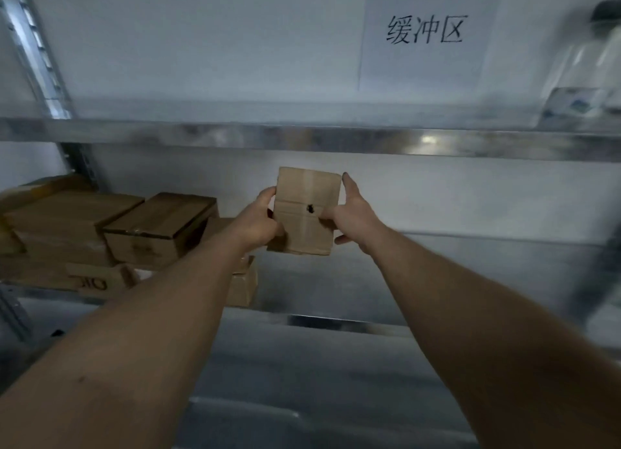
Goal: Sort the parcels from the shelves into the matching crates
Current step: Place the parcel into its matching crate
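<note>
I hold a small brown cardboard parcel [306, 210] upright in front of the middle shelf, its taped face with a small dark mark turned toward me. My left hand [260, 223] grips its left edge. My right hand [353, 213] clasps its right edge, thumb across the front. Several more cardboard parcels [158, 227] are stacked on the left of the middle metal shelf [369, 324]. No crate is in view.
A paper sign [423, 38] with printed characters hangs on the white wall above the upper shelf edge [302, 138]. Blurred bottles [584, 69] stand on the upper shelf at right. A slotted steel upright [37, 49] runs up the left.
</note>
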